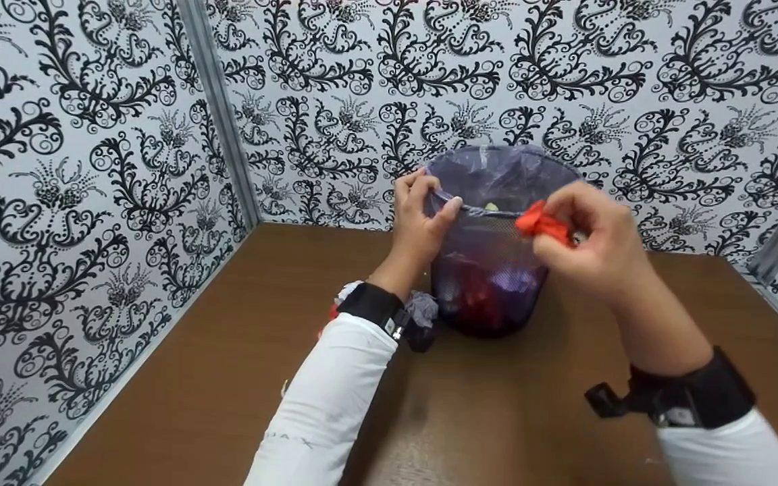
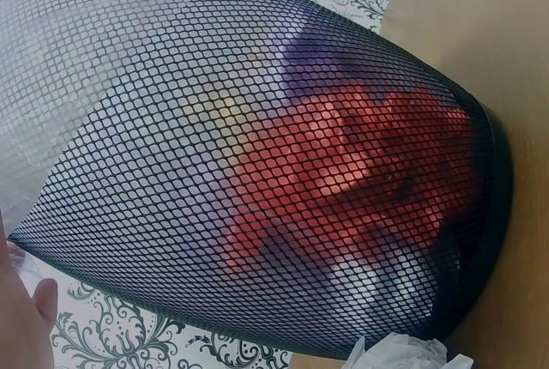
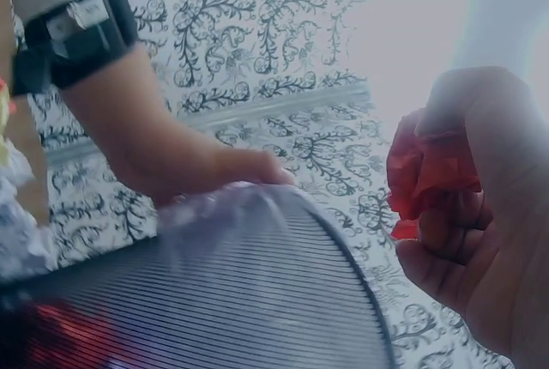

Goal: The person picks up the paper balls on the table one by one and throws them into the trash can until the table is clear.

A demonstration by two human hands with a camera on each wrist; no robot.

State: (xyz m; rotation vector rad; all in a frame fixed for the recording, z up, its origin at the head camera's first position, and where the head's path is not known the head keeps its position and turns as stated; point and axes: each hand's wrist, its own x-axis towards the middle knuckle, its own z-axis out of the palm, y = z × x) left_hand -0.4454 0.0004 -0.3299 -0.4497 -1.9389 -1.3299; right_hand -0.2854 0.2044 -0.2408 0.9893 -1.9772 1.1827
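A black mesh wastebasket (image 1: 453, 297) stands on the table, lined with a thin, see-through purplish bag (image 1: 531, 165) folded over its rim. My left hand (image 1: 419, 219) grips the near left part of the rim, thumb and fingers on the bag's edge. Pinched in my right hand (image 1: 602, 246) is a crumpled red sheet-like scrap (image 1: 541, 219), held at the rim's right side in the head view. Through the mesh, a red crumpled heap (image 2: 360, 163) shows low in the basket, with purple, yellow and white bits around it.
Crumpled white and grey scraps (image 1: 421, 309) lie on the brown table (image 1: 483, 418) left of the basket, partly hidden by my left wrist. Patterned wall panels (image 1: 335, 135) rise behind and along the left side. Each wrist wears a black strap (image 1: 693, 391).
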